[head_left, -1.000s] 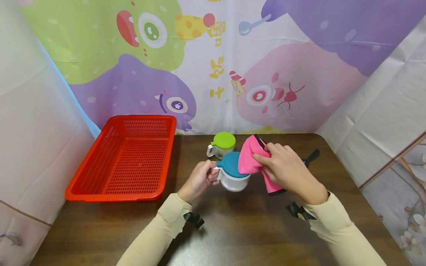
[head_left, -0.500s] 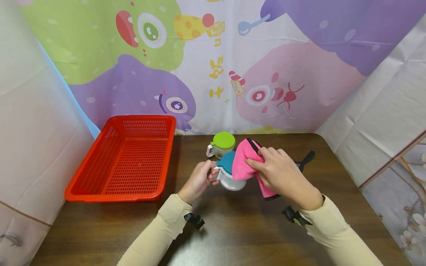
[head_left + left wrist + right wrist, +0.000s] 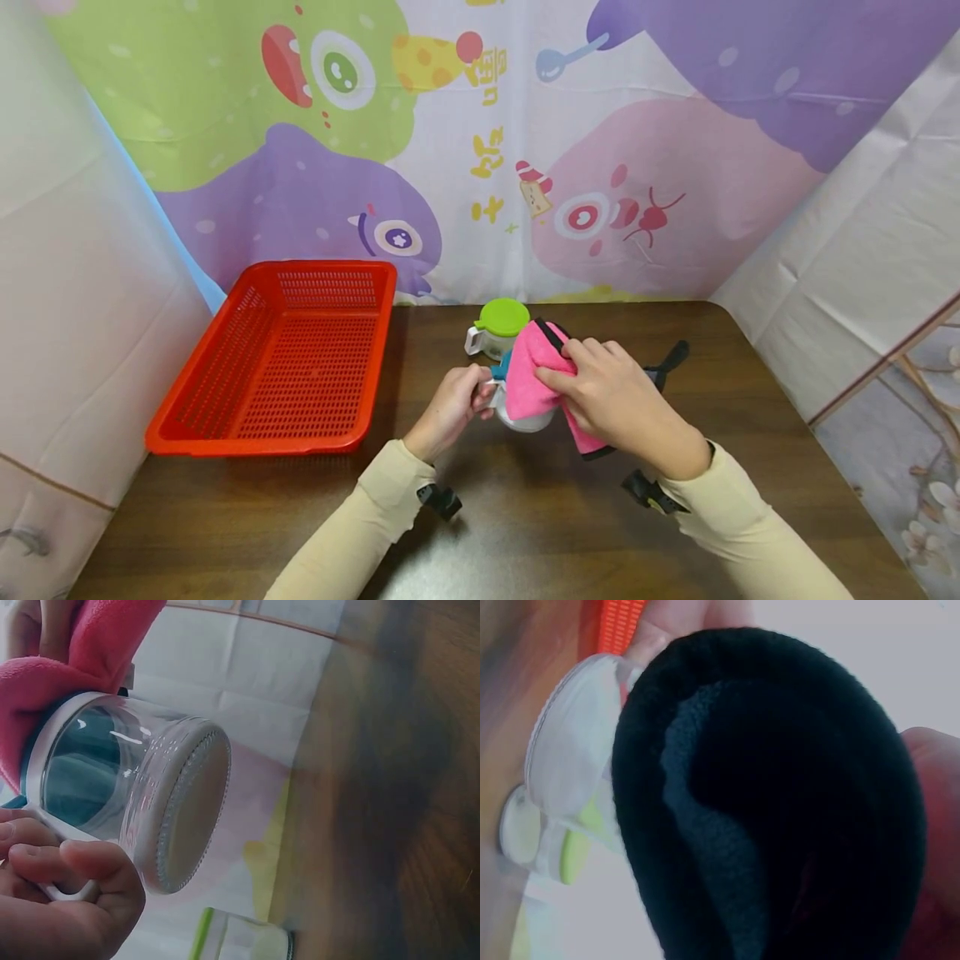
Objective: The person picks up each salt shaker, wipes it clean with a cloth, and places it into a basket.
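My left hand (image 3: 447,406) grips the white handle of a clear seasoning jar (image 3: 135,776) with a teal lid (image 3: 501,367). The jar is held up off the table, its round base showing in the left wrist view. My right hand (image 3: 611,392) holds a pink cloth (image 3: 534,372) with black edging, bunched against the lid and covering most of it. In the right wrist view, the cloth's dark edge (image 3: 772,656) fills the middle and hides much of the jar. A second seasoning jar with a green lid (image 3: 504,317) stands just behind, on the table.
A red plastic basket (image 3: 360,392) with slotted walls sits on the left of the brown wooden table (image 3: 517,533). Beyond my right hand lies a dark object with a black handle (image 3: 669,357), partly hidden. A cartoon-printed curtain (image 3: 480,250) hangs at the table's back edge.
My right hand has moved the pink cloth left and slightly down across the teal lid, covering more of it. The left hand and jar stay nearly in place.
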A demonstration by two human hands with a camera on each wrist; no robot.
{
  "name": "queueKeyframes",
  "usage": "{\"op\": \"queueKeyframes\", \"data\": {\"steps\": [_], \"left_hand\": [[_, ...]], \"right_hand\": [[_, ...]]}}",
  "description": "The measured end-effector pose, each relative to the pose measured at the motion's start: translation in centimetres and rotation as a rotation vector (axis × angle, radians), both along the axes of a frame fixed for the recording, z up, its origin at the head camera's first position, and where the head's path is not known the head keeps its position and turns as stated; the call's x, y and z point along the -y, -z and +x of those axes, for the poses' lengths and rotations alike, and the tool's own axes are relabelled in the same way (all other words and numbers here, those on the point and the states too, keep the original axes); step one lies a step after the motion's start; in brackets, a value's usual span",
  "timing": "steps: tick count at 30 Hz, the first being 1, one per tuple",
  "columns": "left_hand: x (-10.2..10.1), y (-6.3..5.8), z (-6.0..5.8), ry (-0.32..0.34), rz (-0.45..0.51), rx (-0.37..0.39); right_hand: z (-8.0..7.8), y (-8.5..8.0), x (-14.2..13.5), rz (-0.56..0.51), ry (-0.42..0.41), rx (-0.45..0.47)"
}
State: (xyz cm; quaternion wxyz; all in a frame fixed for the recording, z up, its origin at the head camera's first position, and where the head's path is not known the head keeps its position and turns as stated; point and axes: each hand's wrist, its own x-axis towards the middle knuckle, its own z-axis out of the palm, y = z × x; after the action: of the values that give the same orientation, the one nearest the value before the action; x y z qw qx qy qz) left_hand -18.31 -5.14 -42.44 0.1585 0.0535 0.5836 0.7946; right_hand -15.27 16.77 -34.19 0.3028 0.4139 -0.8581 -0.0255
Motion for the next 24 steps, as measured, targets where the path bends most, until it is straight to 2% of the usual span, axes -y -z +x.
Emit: {"op": "queueKeyframes", "data": {"steps": [6, 16, 24], "left_hand": [[0.1, 0.0, 0.1, 0.008, 0.002, 0.013], [0.0, 0.3, 0.1, -0.005, 0.000, 0.002], [0.2, 0.0, 0.3, 0.006, 0.020, -0.012]], "right_hand": [[0.0, 0.0, 0.3, -0.009, 0.000, 0.044], [-0.1, 0.0, -0.2, -0.093, -0.002, 0.158], [-0.6, -0.2, -1.2, -0.142, 0.039, 0.245]]}}
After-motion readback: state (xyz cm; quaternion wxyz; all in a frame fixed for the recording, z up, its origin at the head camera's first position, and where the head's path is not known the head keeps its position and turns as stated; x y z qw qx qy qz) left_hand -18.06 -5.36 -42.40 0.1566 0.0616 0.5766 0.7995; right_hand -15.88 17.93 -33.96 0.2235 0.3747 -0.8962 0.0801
